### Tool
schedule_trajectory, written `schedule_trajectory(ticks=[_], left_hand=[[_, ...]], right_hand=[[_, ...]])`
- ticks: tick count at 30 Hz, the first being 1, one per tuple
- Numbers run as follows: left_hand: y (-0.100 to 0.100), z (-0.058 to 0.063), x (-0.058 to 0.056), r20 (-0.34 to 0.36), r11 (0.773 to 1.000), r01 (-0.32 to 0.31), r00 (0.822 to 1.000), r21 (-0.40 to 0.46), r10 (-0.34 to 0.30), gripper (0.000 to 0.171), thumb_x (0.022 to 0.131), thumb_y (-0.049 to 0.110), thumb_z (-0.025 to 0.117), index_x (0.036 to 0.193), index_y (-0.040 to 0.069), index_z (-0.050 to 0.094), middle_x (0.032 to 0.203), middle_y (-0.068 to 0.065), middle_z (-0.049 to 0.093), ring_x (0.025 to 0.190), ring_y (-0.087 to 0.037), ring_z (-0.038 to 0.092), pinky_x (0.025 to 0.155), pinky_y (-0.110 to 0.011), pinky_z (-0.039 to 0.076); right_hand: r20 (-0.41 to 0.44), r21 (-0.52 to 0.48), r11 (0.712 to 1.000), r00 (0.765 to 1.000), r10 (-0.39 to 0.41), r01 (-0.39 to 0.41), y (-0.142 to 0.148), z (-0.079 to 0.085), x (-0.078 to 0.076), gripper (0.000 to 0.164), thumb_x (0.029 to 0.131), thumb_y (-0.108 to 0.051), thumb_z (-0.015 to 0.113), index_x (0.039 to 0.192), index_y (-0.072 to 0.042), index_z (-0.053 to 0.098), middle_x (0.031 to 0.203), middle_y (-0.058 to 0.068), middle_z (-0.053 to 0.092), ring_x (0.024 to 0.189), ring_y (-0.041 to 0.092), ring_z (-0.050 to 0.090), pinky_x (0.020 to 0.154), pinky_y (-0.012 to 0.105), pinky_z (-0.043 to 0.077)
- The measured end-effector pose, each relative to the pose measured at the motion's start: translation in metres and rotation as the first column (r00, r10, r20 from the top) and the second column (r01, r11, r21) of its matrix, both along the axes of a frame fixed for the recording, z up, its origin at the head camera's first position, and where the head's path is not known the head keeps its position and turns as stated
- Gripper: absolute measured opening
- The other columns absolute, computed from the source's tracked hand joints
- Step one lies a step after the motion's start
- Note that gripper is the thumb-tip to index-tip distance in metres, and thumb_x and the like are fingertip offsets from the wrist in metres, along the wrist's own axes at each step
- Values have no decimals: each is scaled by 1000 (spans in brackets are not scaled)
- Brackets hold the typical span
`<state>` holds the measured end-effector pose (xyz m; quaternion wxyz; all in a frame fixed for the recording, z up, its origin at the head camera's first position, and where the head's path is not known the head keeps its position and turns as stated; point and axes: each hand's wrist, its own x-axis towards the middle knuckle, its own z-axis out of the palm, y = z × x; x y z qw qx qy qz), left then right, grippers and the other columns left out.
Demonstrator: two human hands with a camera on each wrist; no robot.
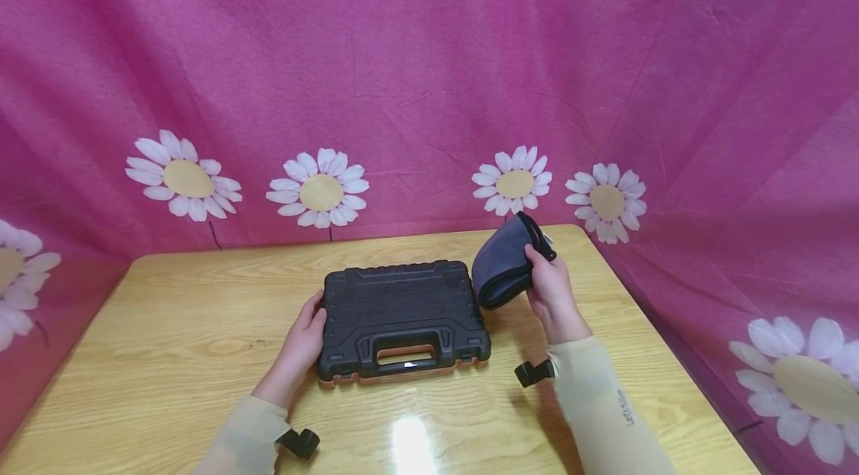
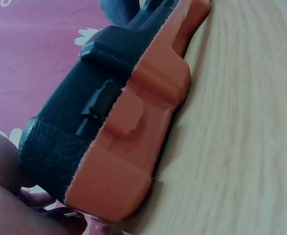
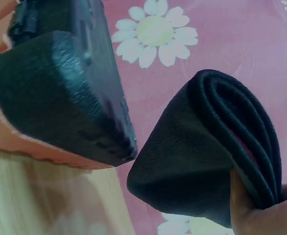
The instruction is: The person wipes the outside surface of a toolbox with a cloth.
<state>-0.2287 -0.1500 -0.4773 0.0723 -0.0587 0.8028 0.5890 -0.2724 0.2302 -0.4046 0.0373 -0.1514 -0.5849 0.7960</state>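
A black plastic carrying case (image 1: pixel 396 300) with an orange lower half (image 2: pixel 116 171) lies flat on the wooden table, its handle (image 1: pixel 406 365) toward the near edge. At its left side, my left hand (image 1: pixel 298 344) holds the case, and the left wrist view shows fingers (image 2: pixel 40 198) curled at its corner. My right hand (image 1: pixel 555 294) grips a folded dark grey cloth piece with black edging (image 1: pixel 502 259), thumb on the near face. This cloth is raised just off the case's right end. Its folded layers (image 3: pixel 236 122) show in the right wrist view; what it is unfolded cannot be told.
The wooden table (image 1: pixel 181 341) reaches back to a pink curtain (image 1: pixel 416 87) with large white daisies, which also hangs along both sides. A black wrist mount (image 1: pixel 298 443) sticks out from the left sleeve, another (image 1: pixel 535 373) from the right sleeve.
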Motion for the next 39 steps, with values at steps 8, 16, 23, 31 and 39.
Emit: schedule_trajectory(ticks=[8,16,23,31,39], left_hand=[[-1,-5,1,-4,1000,-11,1000,-1,11,55,114,23,29,165,5,18,170,-25,16,158,-44,12,128,-59,14],[0,-10,1,-22,1000,-24,999,-17,24,55,113,25,32,163,3,22,168,-28,22,156,-45,18,127,-58,17],[-1,-9,2,-34,998,-20,999,-52,18,56,113,24,33,163,2,21,167,-28,22,155,-46,20,127,-59,19],[-1,-10,3,-24,999,-12,1000,-52,11,56,114,27,30,164,4,19,169,-26,19,156,-46,16,127,-61,16],[-1,-10,3,-28,999,-13,1000,-45,12,56,114,27,31,164,3,19,169,-26,19,156,-46,15,127,-61,16]], right_hand=[[-35,44,999,999,6,-5,-13,3,-10,56,111,-14,39,161,3,23,163,20,37,143,24,45,120,30,40],[-66,99,992,994,88,-81,-27,8,-21,53,110,-9,37,159,6,26,156,25,41,109,7,62,100,19,52],[-69,359,922,981,180,-144,-49,12,-30,47,109,-7,41,154,8,37,155,28,44,134,31,48,121,45,38],[-10,785,584,939,345,-207,-93,18,-32,34,104,-9,56,136,3,59,130,24,65,110,32,57,100,50,50],[64,936,267,854,516,-231,-140,9,-32,32,97,0,57,127,1,67,117,19,72,101,28,63,97,46,54]])
